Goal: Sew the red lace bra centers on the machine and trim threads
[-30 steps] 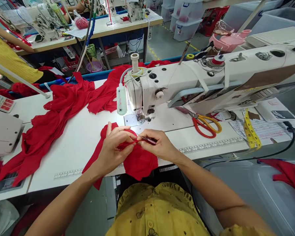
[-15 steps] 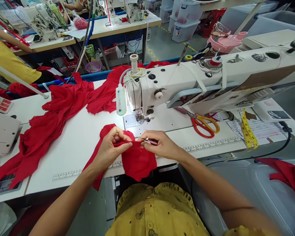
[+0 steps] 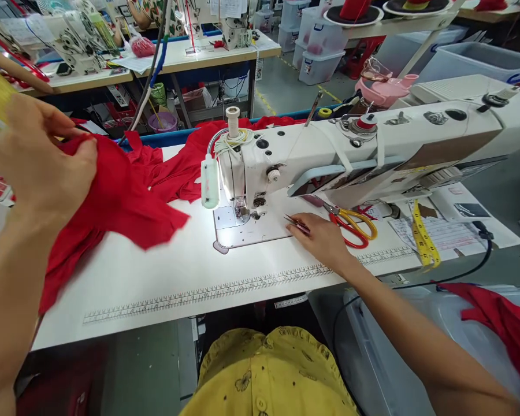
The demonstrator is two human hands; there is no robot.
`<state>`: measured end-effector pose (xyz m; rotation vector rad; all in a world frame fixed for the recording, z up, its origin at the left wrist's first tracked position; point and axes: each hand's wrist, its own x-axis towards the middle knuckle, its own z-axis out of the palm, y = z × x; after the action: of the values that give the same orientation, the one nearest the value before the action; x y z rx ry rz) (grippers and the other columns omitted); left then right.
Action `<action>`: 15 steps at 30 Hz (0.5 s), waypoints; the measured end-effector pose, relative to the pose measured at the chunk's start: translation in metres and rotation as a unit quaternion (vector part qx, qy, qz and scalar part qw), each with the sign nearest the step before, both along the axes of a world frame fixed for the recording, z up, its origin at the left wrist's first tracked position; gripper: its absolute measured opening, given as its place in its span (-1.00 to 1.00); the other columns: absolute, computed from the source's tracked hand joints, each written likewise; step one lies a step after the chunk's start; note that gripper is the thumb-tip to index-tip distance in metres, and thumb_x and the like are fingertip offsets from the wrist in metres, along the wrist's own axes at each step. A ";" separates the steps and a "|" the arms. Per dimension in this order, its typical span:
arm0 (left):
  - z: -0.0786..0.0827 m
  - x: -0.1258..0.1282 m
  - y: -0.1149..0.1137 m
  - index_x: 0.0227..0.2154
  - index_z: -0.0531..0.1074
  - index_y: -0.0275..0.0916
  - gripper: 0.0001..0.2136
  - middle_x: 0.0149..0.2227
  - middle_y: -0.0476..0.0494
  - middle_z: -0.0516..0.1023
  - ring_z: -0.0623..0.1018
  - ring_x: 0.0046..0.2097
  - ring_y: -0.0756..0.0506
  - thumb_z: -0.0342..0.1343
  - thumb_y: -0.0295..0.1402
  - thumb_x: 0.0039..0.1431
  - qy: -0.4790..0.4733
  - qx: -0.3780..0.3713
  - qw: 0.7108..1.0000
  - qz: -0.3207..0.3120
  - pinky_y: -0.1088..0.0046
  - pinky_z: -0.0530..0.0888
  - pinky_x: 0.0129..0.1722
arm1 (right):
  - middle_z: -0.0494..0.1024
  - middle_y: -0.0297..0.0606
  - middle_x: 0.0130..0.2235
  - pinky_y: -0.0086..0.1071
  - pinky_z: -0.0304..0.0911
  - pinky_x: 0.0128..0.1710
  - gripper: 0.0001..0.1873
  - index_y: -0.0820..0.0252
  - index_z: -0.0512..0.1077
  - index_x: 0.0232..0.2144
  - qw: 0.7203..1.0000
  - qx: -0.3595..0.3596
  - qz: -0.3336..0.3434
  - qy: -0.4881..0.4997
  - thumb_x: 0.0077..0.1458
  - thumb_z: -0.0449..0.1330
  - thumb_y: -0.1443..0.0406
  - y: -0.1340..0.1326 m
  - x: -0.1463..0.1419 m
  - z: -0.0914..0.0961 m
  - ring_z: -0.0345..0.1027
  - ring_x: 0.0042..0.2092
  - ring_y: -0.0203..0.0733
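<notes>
My left hand (image 3: 47, 153) is raised at the left, its fingers closed on a piece of red fabric (image 3: 125, 196) that hangs down and spreads to the right above the table. Its lower end is slightly blurred. My right hand (image 3: 323, 240) rests on the table just right of the needle area, closed around small thread snips (image 3: 299, 224) whose points face left. Right beside that hand lie large scissors (image 3: 351, 225) with red and yellow handles. The white sewing machine (image 3: 260, 156) stands in front of me, with no fabric under its needle.
More red fabric (image 3: 182, 167) lies behind and left of the machine. A printed ruler (image 3: 242, 284) runs along the table's front edge. To the right are a yellow tape measure (image 3: 423, 237), papers (image 3: 450, 231) and a plastic bin (image 3: 398, 346). Another person's arm shows at the far left.
The red fabric has left the front of the machine; my left hand has carried it up and to the left. My right hand has moved right with the snips, apart from the fabric.
</notes>
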<state>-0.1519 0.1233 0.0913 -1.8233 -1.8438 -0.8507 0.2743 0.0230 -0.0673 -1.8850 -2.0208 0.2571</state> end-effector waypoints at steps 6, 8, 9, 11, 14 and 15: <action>-0.088 0.076 -0.061 -0.44 0.42 -0.16 -0.77 -0.58 -0.07 0.41 0.32 -0.52 -0.11 -0.03 -0.51 0.30 0.275 0.062 0.942 -0.184 0.31 0.08 -0.56 | 0.61 -0.11 -0.11 -0.31 0.00 -0.43 -0.54 0.23 0.48 0.01 0.985 0.022 -0.045 -0.168 0.33 0.05 0.01 0.003 0.005 -0.006 0.47 -0.23 0.00; -0.126 0.101 -0.080 -0.49 0.37 -0.17 -0.74 -0.58 -0.01 0.40 0.34 -0.51 -0.07 -0.03 -0.60 0.25 0.282 0.048 0.932 -0.221 0.34 0.12 -0.55 | 0.60 -0.03 -0.15 -0.28 0.01 -0.39 -0.49 0.29 0.49 -0.02 0.972 0.052 -0.041 -0.225 0.35 0.02 -0.01 0.003 0.005 -0.003 0.44 -0.22 0.04; -0.140 0.111 -0.087 -0.48 0.37 -0.19 -0.75 -0.55 -0.01 0.43 0.35 -0.50 -0.05 -0.01 -0.62 0.24 0.274 0.039 0.932 -0.236 0.36 0.16 -0.53 | 0.59 0.01 -0.15 -0.25 0.05 -0.35 -0.49 0.32 0.49 -0.03 0.965 0.079 -0.032 -0.247 0.36 0.01 0.02 0.002 0.004 -0.001 0.43 -0.18 0.08; -0.155 0.124 -0.097 -0.46 0.38 -0.22 -0.80 -0.51 -0.02 0.48 0.39 -0.46 -0.05 0.04 -0.61 0.23 0.229 0.016 0.936 -0.266 0.37 0.25 -0.47 | 0.59 0.03 -0.13 -0.18 0.09 -0.23 -0.58 0.33 0.51 -0.05 0.952 0.148 0.006 -0.267 0.38 0.02 0.12 0.002 -0.002 0.004 0.40 -0.10 0.11; -0.154 0.128 -0.105 -0.36 0.44 -0.26 -0.90 -0.39 -0.07 0.59 0.53 -0.29 -0.10 0.09 -0.52 0.27 0.179 -0.026 0.930 -0.320 0.25 0.42 -0.11 | 0.61 -0.12 -0.17 -0.22 0.08 -0.25 -0.71 0.21 0.49 -0.01 0.946 0.185 0.120 -0.238 0.36 0.03 0.32 0.005 -0.025 0.011 0.40 -0.19 -0.07; -0.151 0.126 -0.107 -0.30 0.46 -0.27 -0.94 -0.31 -0.11 0.63 0.56 -0.21 -0.13 0.11 -0.46 0.29 0.170 -0.046 0.923 -0.342 0.16 0.40 0.04 | 0.60 -0.18 -0.22 -0.25 0.05 -0.32 -0.69 0.16 0.47 0.03 0.947 0.163 0.162 -0.224 0.34 0.02 0.38 0.008 -0.036 0.013 0.38 -0.27 -0.14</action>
<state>-0.0258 0.0166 -0.0596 -2.5356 -1.0425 -0.5971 0.2381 0.0312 -0.0543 -1.4927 -2.4806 -0.4449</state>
